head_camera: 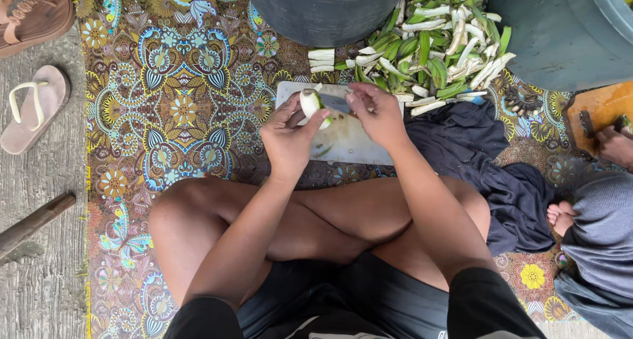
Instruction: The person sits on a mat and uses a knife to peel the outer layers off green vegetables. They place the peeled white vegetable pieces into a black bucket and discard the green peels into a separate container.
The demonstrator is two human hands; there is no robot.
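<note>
Left hand point(287, 136) gripping pale green-skinned peeled banana piece point(311, 103); right hand point(376, 113) pinching steel knife point(337, 103) over white plastic cutting board point(349, 144).

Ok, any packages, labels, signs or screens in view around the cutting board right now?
None in view. No package, label, sign or screen shows around the white cutting board, the patterned mat, the pile of green peels or the dark tubs.

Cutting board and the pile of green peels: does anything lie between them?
Head view: nothing; the peel pile reaches the white cutting board's far right corner, with loose pale strips touching its edge.
</note>
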